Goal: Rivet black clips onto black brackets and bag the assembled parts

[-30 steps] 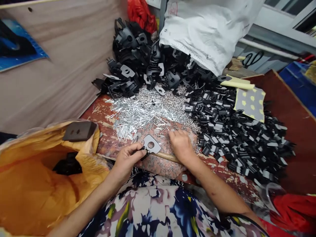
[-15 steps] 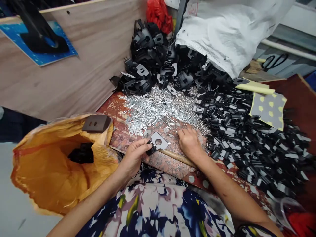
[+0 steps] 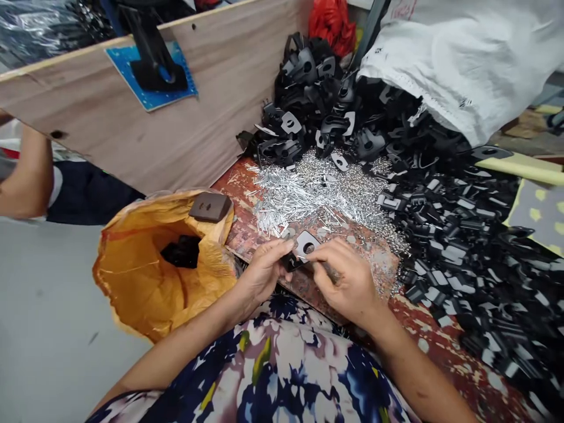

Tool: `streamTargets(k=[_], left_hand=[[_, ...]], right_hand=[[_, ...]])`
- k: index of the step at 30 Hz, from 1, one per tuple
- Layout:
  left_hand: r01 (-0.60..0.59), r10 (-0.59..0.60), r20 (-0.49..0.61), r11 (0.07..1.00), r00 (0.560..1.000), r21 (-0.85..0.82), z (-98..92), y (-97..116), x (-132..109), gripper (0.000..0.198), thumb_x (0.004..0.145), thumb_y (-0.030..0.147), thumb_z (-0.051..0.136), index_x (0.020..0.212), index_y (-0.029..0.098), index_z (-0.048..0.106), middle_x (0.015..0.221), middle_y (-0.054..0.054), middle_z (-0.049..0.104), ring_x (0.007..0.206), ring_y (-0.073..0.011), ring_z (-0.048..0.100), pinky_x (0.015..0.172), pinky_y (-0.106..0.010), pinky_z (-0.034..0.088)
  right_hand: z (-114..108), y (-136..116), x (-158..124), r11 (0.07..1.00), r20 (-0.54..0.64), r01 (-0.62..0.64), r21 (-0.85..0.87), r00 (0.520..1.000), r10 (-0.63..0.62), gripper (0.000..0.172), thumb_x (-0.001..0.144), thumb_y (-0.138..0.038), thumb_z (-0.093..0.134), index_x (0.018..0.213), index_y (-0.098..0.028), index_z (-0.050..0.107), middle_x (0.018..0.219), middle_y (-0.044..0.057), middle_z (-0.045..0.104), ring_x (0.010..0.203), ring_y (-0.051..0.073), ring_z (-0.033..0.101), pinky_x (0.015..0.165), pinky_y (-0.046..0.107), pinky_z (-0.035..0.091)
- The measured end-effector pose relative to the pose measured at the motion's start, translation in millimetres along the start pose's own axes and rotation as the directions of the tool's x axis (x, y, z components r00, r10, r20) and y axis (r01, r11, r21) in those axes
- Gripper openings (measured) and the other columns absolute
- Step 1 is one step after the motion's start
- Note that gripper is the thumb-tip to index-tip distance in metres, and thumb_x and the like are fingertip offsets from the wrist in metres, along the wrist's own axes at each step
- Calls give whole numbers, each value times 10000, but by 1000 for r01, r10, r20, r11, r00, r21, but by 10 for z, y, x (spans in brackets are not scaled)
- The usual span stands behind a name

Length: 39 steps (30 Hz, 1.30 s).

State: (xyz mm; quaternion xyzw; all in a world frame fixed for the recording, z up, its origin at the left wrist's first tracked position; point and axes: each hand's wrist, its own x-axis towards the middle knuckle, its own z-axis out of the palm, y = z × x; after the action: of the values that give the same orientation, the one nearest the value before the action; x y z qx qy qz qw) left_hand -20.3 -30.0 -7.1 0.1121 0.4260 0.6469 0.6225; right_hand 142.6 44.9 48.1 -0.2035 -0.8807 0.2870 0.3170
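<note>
My left hand (image 3: 264,273) pinches a small black plastic part with a holed tab (image 3: 303,248) over a worn stone slab (image 3: 374,264) at the table's near edge. My right hand (image 3: 348,279) has closed in on the same part, fingers bent and touching it; a thin silver pin seems to sit at its fingertips, too small to be sure. A heap of silver pins (image 3: 308,197) lies just beyond both hands. Larger black clips (image 3: 317,111) are piled at the back. Small black buckle pieces (image 3: 467,235) spread to the right.
An orange bag (image 3: 145,288) with black parts inside hangs open at the left, a brown block (image 3: 210,207) on its rim. A wooden board (image 3: 154,135) walls the left. A white sack (image 3: 462,64) lies at the back right. Another person's arm (image 3: 24,176) shows far left.
My right hand has left the pin heap and come back to the black part in my left hand. The wooden handle under it is no longer visible. The view has swung left.
</note>
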Motion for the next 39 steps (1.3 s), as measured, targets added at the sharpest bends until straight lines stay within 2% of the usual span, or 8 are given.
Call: streamTargets(k=[11, 15, 20, 25, 28, 34, 36, 39], left_hand=[[-1, 2, 22, 999, 1000, -34, -34, -7, -15, 285, 758, 404, 845, 793, 140, 744, 723, -15, 636, 552, -95, 551, 428, -197, 518], [9, -9, 7, 999, 1000, -53, -33, 2, -17, 302, 738, 400, 861, 793, 136, 727, 719, -8, 620, 555, -97, 557, 432, -197, 527], [-20, 16, -38, 995, 999, -99, 26, -26, -33, 309, 715, 360, 881, 723, 144, 661, 665, 30, 564, 553, -78, 528, 473, -176, 501], [-29, 13, -108, 988, 994, -150, 104, -85, -37, 329, 686, 288, 898, 677, 143, 603, 665, 46, 528, 597, -53, 489, 532, -130, 443], [-21, 8, -77, 986, 997, -163, 47, -77, -72, 284, 711, 285, 884, 702, 150, 635, 675, 36, 556, 597, -64, 502, 542, -145, 468], [131, -123, 61, 978, 991, -163, -208, -51, -229, 270, 774, 394, 829, 825, 156, 711, 794, -34, 674, 682, -130, 621, 629, -240, 570], [69, -65, 62, 995, 996, -71, -241, -68, -288, 289, 760, 394, 841, 840, 171, 675, 766, -3, 640, 622, -109, 579, 593, -225, 534], [-209, 214, 13, 939, 977, 272, -275, -30, -404, 370, 730, 341, 871, 995, 221, 643, 866, 10, 654, 724, -139, 601, 651, -234, 500]], right_hand=[[129, 18, 51, 998, 31, 38, -58, 999, -36, 225, 939, -86, 494, 974, -212, 676, 854, 27, 679, 824, 171, 608, 781, 358, 520], [162, -2, 10, 978, 47, 88, -189, 996, -80, 198, 961, -94, 510, 1016, -188, 674, 896, 54, 674, 875, 192, 588, 811, 373, 499], [209, -115, 22, 819, 156, 312, -481, 950, -270, 172, 982, -127, 525, 1018, -128, 693, 874, 95, 679, 851, 229, 545, 774, 405, 448], [305, -138, 66, 702, 197, 421, -574, 903, -381, 189, 988, -126, 514, 1006, -127, 703, 799, 74, 659, 803, 219, 509, 764, 390, 441], [277, -95, 43, 763, 177, 397, -510, 917, -358, 178, 997, -152, 516, 1008, -169, 693, 794, 58, 650, 798, 213, 509, 769, 387, 439], [108, -92, -63, 942, 38, 178, -284, 984, -175, 192, 956, -78, 533, 989, -202, 676, 864, 55, 671, 865, 207, 568, 797, 380, 457], [151, -120, -85, 943, 57, 178, -281, 984, -169, 194, 959, -89, 533, 981, -209, 683, 860, 52, 673, 854, 206, 569, 794, 383, 457], [252, -127, -116, 957, 101, 181, -227, 982, -162, 195, 985, -111, 516, 1013, -216, 678, 854, 37, 676, 831, 191, 569, 791, 364, 454]])
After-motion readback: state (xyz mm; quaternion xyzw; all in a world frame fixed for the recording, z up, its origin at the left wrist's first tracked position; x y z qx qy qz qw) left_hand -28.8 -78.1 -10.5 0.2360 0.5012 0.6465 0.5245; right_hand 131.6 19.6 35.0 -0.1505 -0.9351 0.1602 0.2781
